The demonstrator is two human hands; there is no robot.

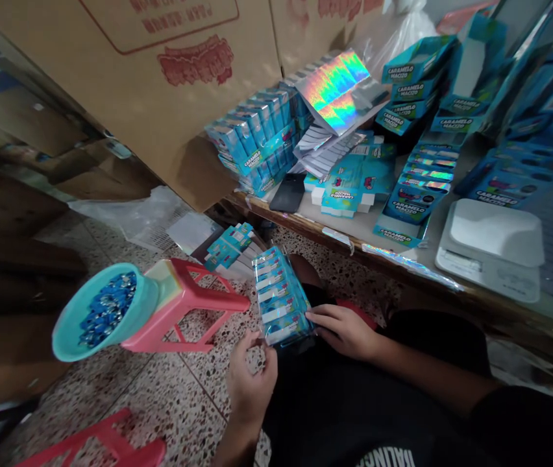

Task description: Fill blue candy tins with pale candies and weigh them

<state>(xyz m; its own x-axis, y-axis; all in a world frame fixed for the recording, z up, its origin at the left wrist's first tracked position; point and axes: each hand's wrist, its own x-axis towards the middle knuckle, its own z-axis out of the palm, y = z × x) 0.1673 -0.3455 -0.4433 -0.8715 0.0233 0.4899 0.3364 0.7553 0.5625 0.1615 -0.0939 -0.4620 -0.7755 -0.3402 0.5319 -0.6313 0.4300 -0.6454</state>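
A clear-wrapped pack of small blue candy boxes [281,295] rests at my lap, its row of boxes running away from me. My left hand [252,376] is at the pack's near left corner, thumb and forefinger closed in a pinch on what looks like the loose edge of its clear wrap. Along the near right side, my right hand [347,329] grips the pack with its fingers bent against the edge. The undersides of the pack and of the right fingers are hidden.
A turquoise bowl [147,305] of blue-wrapped candies stands on a red stool [191,298] at left. The table carries stacked candy boxes [257,139], flat cartons [342,185], a dark phone-like slab [289,192] and a white scale [491,243]. A large cardboard box [125,97] rises behind.
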